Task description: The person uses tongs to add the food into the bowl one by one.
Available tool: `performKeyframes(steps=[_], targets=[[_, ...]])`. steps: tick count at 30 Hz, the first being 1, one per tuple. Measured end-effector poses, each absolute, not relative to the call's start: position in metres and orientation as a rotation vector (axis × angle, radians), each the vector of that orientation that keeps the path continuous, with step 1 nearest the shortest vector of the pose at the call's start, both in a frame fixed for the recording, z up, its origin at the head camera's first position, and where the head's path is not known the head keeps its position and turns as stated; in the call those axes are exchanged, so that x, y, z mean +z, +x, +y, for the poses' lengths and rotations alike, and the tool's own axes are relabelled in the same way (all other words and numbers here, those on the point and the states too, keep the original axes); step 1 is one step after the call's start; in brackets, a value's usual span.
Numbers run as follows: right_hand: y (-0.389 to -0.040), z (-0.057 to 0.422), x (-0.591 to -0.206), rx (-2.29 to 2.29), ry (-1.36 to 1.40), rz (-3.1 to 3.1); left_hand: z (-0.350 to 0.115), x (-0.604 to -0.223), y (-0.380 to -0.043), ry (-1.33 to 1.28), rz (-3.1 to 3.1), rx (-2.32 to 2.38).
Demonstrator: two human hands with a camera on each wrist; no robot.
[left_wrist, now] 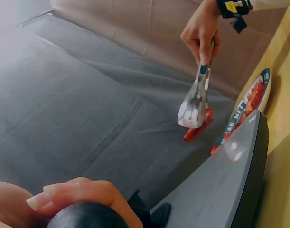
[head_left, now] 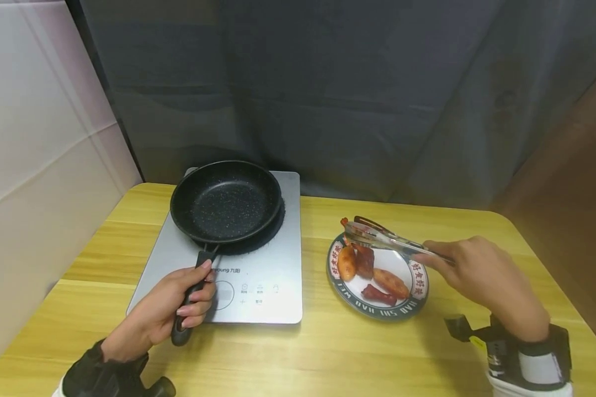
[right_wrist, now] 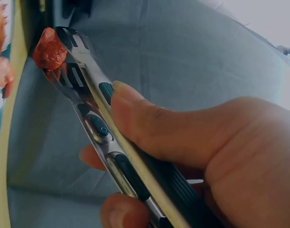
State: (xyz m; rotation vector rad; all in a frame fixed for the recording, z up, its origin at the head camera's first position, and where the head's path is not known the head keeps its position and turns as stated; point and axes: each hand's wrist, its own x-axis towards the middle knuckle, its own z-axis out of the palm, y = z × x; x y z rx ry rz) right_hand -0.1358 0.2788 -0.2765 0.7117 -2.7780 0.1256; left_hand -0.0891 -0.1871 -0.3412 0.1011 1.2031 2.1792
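My left hand [head_left: 179, 306] grips the black handle of a frying pan [head_left: 227, 204], which sits over the induction cooktop [head_left: 278, 275] with nothing in it. In my right hand [head_left: 487, 275] is a pair of metal tongs [head_left: 389, 238], squeezed between thumb and fingers. A reddish-brown piece of food [right_wrist: 51, 49] is caught between the tong tips, as the right wrist view shows. The tongs hover above a plate [head_left: 335, 262] with a dark lettered rim. Several pieces of sausage-like and dark red food [head_left: 389, 283] lie on that plate.
Everything stands on a light wooden table [head_left: 298, 358]. Behind it hangs a dark grey cloth [head_left: 328, 99]. A pale panel [head_left: 44, 165] closes the left side and a brown one [head_left: 576, 182] the right.
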Motion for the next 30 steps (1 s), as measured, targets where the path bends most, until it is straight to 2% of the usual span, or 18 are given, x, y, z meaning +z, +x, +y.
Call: performKeyframes(steps=[19,30], targets=[[-0.162,0.215,-0.245,0.254,0.894,-2.627,-0.186,-0.335,-0.086,0.134,1.238,2.167],[-0.185,0.167,-0.226,0.232,0.857,-2.876,-0.185,-0.336,-0.087,0.114,1.225,2.166]])
